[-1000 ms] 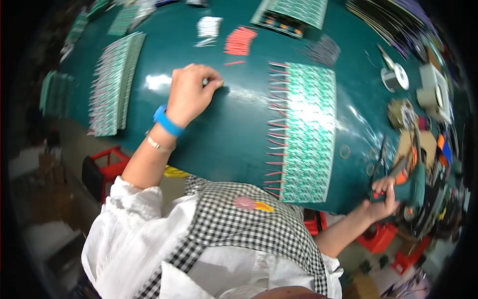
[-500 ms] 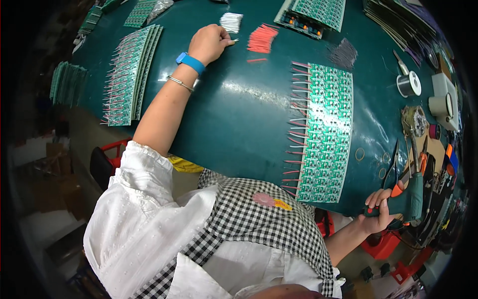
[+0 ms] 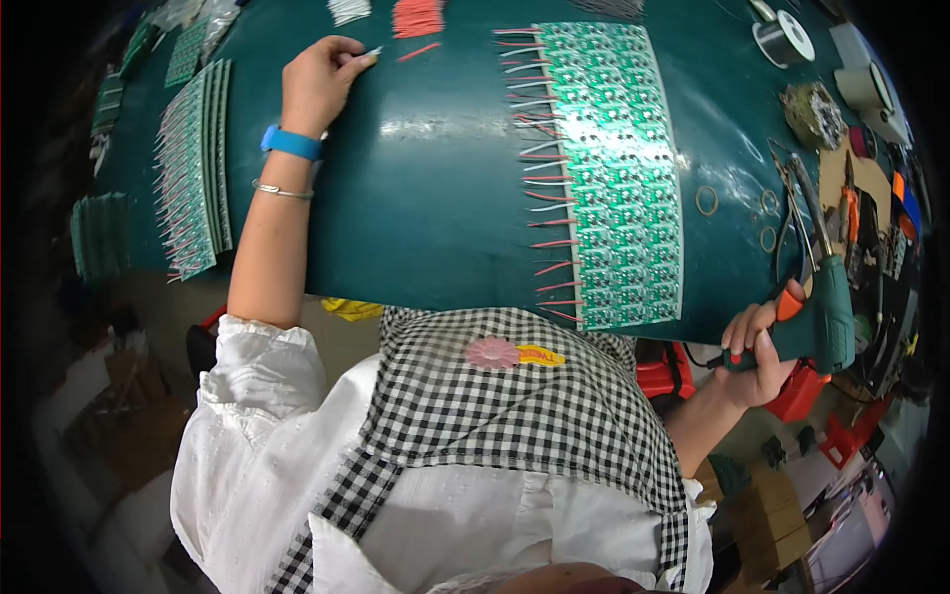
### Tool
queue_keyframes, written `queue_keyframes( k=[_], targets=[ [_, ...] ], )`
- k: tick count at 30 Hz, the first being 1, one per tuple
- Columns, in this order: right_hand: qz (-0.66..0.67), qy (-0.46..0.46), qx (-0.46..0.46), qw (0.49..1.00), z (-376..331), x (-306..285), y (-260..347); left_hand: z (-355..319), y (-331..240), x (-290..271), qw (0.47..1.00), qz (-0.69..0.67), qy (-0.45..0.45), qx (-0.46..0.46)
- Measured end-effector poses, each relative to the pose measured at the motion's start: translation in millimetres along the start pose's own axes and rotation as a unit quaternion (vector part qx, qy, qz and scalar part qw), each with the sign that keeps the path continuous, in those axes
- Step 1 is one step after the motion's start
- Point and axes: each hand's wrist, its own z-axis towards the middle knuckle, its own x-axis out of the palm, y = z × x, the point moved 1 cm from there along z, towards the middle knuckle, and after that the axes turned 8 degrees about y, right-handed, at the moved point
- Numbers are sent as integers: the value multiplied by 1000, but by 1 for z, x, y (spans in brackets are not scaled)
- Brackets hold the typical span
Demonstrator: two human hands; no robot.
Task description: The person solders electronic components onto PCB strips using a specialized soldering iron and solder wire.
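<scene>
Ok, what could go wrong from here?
The left hand only pinches the thin white piece, which could slip. The green gun-shaped tool in the right hand sits close to the orange-handled tool and might knock it. The wires jutting from the circuit board panel's left edge could snag a passing hand.

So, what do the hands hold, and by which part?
Left hand: thin white piece, pinched apparently near one end. Right hand: green gun-shaped tool, held by its handle.

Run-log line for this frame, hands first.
left hand: pinching small white piece | right hand: holding green gun-shaped tool | circuit-board panel: on table, red and white wires along left edge
</scene>
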Motion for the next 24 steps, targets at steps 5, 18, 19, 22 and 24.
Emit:
queue_keyframes(
  k=[5, 18, 19, 22, 24],
  targets=[
    [-14, -10, 2, 1000, -8, 0, 0, 2, -11, 3, 990, 125, 23, 68],
    [13, 1, 17, 1000, -10, 9, -4, -53, -92, -19, 922, -380, 75, 20],
    [12, -1, 18, 1000, -11, 11, -4, -58, -97, -16, 921, -381, 77, 19],
    [22, 15, 24, 999, -15, 12, -5, -71, -95, 5, 886, -459, 64, 3],
    [23, 25, 31, 999, -17, 8, -3, -78, -84, 28, 902, -424, 76, -8]
  ],
)
